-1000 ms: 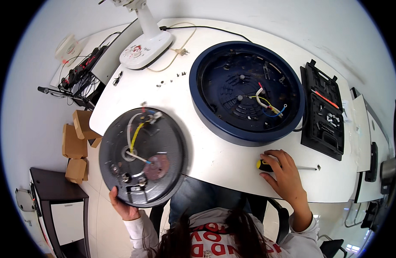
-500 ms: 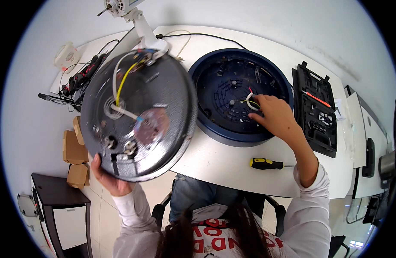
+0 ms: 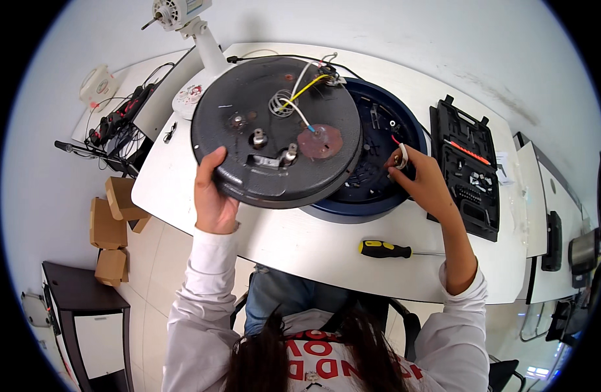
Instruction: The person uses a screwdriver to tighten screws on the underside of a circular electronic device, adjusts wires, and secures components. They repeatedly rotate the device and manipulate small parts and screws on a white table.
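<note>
My left hand (image 3: 213,193) grips the near left edge of a round dark metal plate (image 3: 228,98), its underside facing up. White and yellow wires (image 3: 305,88), a coil spring (image 3: 284,103) and metal terminals are attached to it. The plate is held tilted and overlaps the left part of a dark blue round housing (image 3: 379,208) on the table. Over the housing's right side, my right hand (image 3: 421,178) pinches a white sleeved wire (image 3: 403,157) with a red end showing. The tips of its fingers are partly hidden.
A yellow-and-black screwdriver (image 3: 385,249) lies near the table's front edge. An open black tool case (image 3: 467,170) stands at the right. Behind the plate on the left is a white fan stand (image 3: 212,55). Cardboard boxes (image 3: 109,224) sit on the floor at left.
The plate has moved right and come over the housing's left part, levelling out from a steeper tilt. My right hand has closed on the white wire and lifted it slightly.
</note>
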Tool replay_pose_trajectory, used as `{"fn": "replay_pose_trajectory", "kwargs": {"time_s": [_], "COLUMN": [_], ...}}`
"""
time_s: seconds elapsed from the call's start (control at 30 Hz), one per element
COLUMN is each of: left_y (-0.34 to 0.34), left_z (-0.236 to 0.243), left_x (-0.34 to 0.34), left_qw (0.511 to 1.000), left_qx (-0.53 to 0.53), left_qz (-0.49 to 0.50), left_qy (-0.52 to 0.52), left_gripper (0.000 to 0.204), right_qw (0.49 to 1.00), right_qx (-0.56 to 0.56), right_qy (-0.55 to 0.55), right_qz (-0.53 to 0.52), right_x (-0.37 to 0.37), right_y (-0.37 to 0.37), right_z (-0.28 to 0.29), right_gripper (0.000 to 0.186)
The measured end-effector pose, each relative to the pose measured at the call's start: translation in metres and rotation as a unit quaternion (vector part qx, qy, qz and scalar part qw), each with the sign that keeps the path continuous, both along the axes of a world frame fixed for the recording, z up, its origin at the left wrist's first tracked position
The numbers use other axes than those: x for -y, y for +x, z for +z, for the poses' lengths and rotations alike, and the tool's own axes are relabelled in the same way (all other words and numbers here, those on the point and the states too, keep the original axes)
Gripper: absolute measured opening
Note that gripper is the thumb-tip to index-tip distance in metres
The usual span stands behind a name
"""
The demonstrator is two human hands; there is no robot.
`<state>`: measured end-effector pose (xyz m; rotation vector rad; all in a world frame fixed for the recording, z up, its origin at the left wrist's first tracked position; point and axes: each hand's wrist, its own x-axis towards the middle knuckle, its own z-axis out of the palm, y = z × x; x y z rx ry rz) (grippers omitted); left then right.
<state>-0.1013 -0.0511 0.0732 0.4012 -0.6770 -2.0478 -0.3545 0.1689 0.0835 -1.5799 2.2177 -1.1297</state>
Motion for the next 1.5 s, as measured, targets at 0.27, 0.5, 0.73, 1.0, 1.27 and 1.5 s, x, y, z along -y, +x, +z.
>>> {"fn": "replay_pose_trajectory", "kwargs": {"time_s": [0.27, 0.5, 0.73, 1.0, 1.27, 1.5], "left_y": [-0.038, -0.062, -0.073, -0.071, -0.072, -0.075], "left_z": [0.002, 0.007, 0.009, 0.003, 0.008, 0.029], "left_x": [-0.012, -0.023, -0.02, -0.01, -0.004, 0.01], "left_qw": [0.997, 0.993, 0.985, 0.978, 0.983, 0.967], "left_qx": [0.051, 0.088, 0.09, 0.039, 0.084, 0.21], "left_qz": [-0.052, -0.081, -0.137, -0.188, -0.163, -0.044], "left_qy": [-0.004, -0.011, 0.045, 0.078, 0.012, -0.141], "left_gripper": [0.04, 0.04, 0.039, 0.028, 0.038, 0.044], "right_qw": [0.994, 0.992, 0.994, 0.994, 0.994, 0.991], "right_qx": [0.063, 0.056, 0.039, 0.022, 0.023, 0.062], "right_qy": [-0.084, -0.111, -0.102, -0.11, -0.108, -0.114], "right_qz": [-0.023, -0.014, -0.007, -0.006, 0.001, -0.007], "right_x": [-0.015, -0.017, -0.018, -0.018, -0.018, -0.019], "right_y": [0.005, -0.002, -0.002, -0.002, -0.001, -0.002], "right_z": [-0.013, -0.02, -0.02, -0.018, -0.017, -0.023], "right_gripper": [0.008, 0.008, 0.008, 0.006, 0.005, 0.004]}}
